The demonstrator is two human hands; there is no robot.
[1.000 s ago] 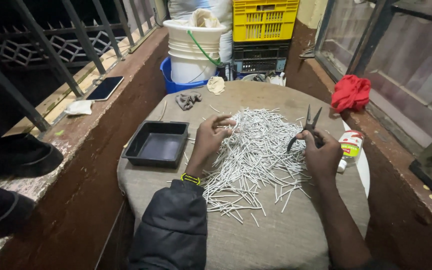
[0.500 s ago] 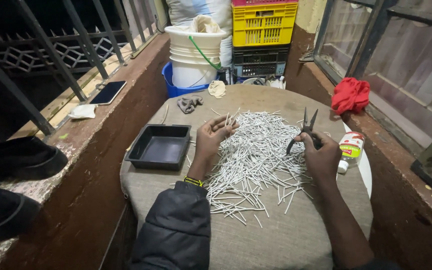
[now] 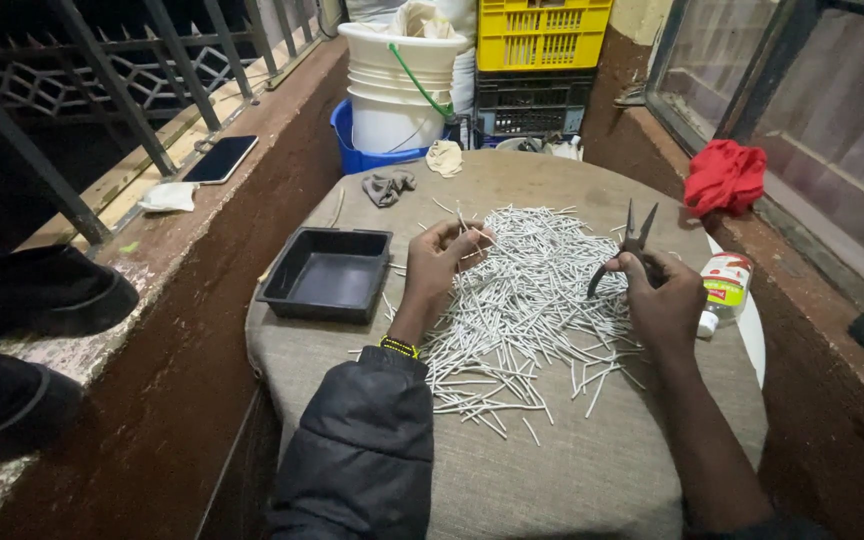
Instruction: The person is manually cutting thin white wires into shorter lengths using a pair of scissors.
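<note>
A wide pile of thin white sticks (image 3: 532,300) lies spread over a round table covered in grey cloth (image 3: 572,470). My left hand (image 3: 442,262) rests at the pile's left edge and pinches a few of the white sticks between its fingers. My right hand (image 3: 664,298) is at the pile's right edge, gripping a pair of dark pliers (image 3: 627,245) whose jaws point up and stand apart. A black rectangular tray (image 3: 327,272) sits on the cloth just left of my left hand.
A small bottle with a red and green label (image 3: 724,290) lies right of my right hand. A grey rag (image 3: 388,186) sits at the table's far side. Beyond are white buckets (image 3: 397,85), yellow and black crates (image 3: 542,35), a red cloth (image 3: 724,175), and a phone (image 3: 220,158) on the left ledge.
My left hand has drawn slightly in with sticks between its fingers. My right hand keeps the pliers raised in about the same place. The view has shifted a little.
</note>
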